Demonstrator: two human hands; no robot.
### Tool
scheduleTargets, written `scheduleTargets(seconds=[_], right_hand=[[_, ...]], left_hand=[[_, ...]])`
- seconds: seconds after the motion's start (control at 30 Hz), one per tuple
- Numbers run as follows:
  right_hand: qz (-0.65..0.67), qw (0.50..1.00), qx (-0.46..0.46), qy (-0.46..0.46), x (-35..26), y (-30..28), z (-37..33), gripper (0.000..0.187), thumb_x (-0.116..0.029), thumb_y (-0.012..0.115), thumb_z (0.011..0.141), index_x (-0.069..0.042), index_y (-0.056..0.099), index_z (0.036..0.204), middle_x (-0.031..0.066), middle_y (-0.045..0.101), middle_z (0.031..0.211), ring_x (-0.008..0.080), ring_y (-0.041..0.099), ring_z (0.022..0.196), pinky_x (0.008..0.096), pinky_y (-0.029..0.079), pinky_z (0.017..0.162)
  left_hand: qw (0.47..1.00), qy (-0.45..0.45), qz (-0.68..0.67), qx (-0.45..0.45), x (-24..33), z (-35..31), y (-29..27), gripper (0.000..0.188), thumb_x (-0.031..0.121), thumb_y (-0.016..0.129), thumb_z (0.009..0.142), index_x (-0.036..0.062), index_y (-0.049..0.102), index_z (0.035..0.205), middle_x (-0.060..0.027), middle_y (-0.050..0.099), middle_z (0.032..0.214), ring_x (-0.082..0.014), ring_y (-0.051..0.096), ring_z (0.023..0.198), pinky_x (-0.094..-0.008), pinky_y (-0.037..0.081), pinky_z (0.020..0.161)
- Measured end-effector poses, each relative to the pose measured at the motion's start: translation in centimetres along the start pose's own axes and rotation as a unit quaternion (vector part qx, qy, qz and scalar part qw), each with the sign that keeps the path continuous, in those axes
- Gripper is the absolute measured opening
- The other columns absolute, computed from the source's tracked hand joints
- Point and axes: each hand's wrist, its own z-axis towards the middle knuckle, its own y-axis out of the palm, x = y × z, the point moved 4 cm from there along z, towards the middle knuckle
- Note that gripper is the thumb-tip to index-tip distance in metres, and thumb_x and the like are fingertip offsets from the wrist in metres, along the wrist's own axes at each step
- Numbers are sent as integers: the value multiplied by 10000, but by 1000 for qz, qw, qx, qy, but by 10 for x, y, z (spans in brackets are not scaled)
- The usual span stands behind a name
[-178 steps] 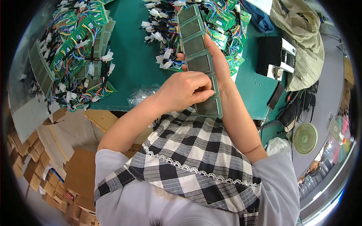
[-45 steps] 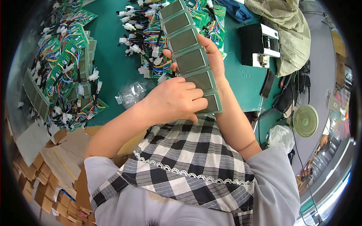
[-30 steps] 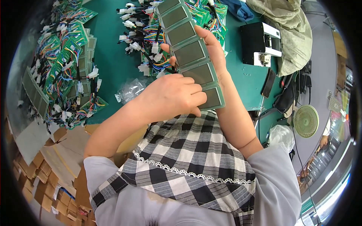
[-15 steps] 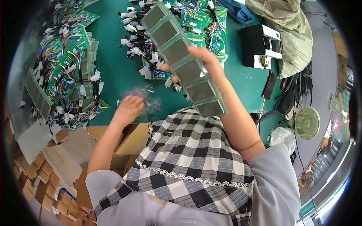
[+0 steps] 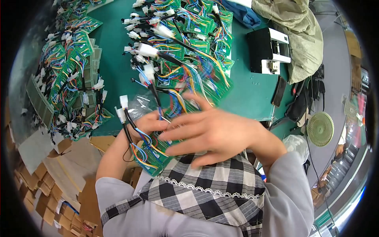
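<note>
A long strip of green circuit boards [image 5: 154,161] is tilted in front of my chest, wired side up. Coloured wires with black sleeves and white connectors [image 5: 148,50] fan out from it toward the far left. My left hand [image 5: 148,124] is closed at the strip's left edge, gripping it; part of its fingers is hidden by wires. Over the strip's near half lies my right hand [image 5: 215,132], its fingers spread and blurred, across the wires. Crumpled clear plastic film [image 5: 142,104] lies on the table just beyond my left hand.
Wired circuit boards are heaped at the left [image 5: 73,75], and more lie at the far middle [image 5: 197,23] of the green table [image 5: 112,59]. A black-and-white device [image 5: 262,51] stands at right, near a beige cloth [image 5: 300,39] and a green fan [image 5: 320,128]. Cardboard boxes [image 5: 43,185] sit below left.
The strip has been turned over from its grey screen side to its wired side and brought lower. My left hand has moved from the plastic film to the strip; my right hand's fingers have spread.
</note>
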Motion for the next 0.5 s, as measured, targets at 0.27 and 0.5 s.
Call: scheduleTargets(seconds=[0.27, 0.5], right_hand=[[214, 801, 443, 343, 105, -43, -37, 502, -263, 725, 913, 4, 547, 1299, 34, 679, 781, 106, 620, 720, 283, 507, 675], [-188, 854, 397, 279, 98, -50, -10, 308, -193, 753, 862, 31, 678, 1060, 92, 729, 881, 168, 693, 783, 313, 530, 686]], left_hand=[[953, 64, 260, 142, 34, 13, -14, 440, 212, 599, 980, 23, 506, 1367, -35, 617, 1221, -126, 562, 1073, -310, 456, 959], [941, 145, 226, 206, 14, 29, -11, 447, 288, 533, 1035, 27, 479, 1394, -18, 609, 1214, -106, 535, 1072, -302, 436, 968]])
